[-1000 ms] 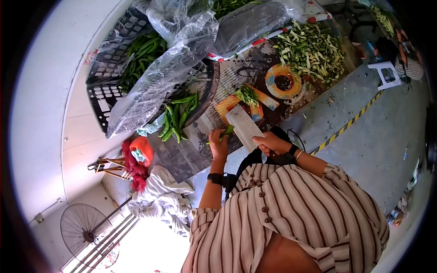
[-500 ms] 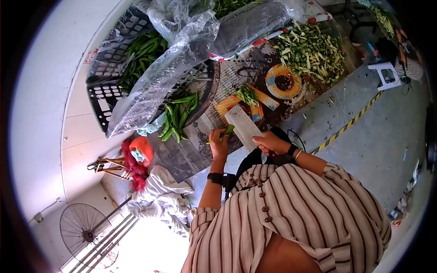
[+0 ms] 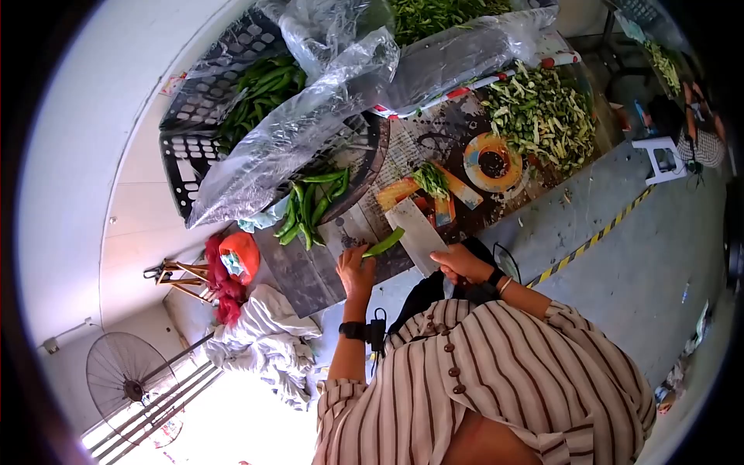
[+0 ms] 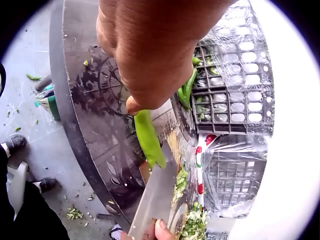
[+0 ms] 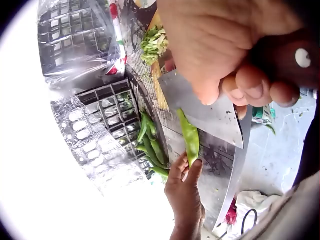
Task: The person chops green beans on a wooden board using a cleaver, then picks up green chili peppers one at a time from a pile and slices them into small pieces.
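Observation:
In the head view my left hand (image 3: pixel 355 271) pinches one end of a long green pepper (image 3: pixel 385 242) at the table's near edge. Its other end points to the cleaver (image 3: pixel 416 232), overlapping the blade's edge in the left wrist view. My right hand (image 3: pixel 461 263) grips the cleaver by its handle end, the broad blade slanting away over the table. Seen from the right wrist, the pepper (image 5: pixel 189 134) looks flattened and pale green, with thumb and fingers at its lower end. Several whole green peppers (image 3: pixel 310 205) lie beyond my left hand.
A small heap of cut pepper (image 3: pixel 431 180) lies past the blade, with a large heap of slices (image 3: pixel 542 116) farther right. A black crate (image 3: pixel 182 159) with peppers and clear plastic sheeting (image 3: pixel 310 116) stands at the back left. Another person sits beyond a white stool (image 3: pixel 659 161).
My left hand has shifted left with the pepper, which now shows more of its length between hand and blade. The right hand still holds the cleaver. The head view has tilted slightly.

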`<action>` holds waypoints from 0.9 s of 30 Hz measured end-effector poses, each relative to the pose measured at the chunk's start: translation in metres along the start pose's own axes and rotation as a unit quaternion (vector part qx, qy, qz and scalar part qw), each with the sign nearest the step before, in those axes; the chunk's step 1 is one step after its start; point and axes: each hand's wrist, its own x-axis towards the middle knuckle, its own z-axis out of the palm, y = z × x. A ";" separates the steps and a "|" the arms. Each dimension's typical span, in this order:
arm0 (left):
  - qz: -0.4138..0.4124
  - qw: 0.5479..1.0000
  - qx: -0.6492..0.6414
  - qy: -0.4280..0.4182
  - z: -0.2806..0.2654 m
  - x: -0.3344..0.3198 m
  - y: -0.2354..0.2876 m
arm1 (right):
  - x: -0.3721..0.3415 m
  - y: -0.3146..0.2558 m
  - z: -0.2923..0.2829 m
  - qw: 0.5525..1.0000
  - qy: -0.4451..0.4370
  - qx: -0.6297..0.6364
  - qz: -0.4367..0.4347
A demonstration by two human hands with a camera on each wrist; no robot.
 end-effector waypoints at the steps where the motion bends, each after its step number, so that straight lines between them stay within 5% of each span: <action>1: -0.022 1.000 -0.010 -0.017 -0.001 -0.004 -0.005 | -0.001 0.001 0.001 1.000 -0.002 -0.003 0.002; 8: -0.088 0.986 -0.144 0.002 0.013 -0.009 -0.019 | -0.002 -0.007 0.001 1.000 -0.022 0.012 0.019; 27: -0.063 0.991 -0.117 0.001 0.014 -0.010 -0.015 | 0.016 0.004 0.024 0.999 -0.048 0.011 0.008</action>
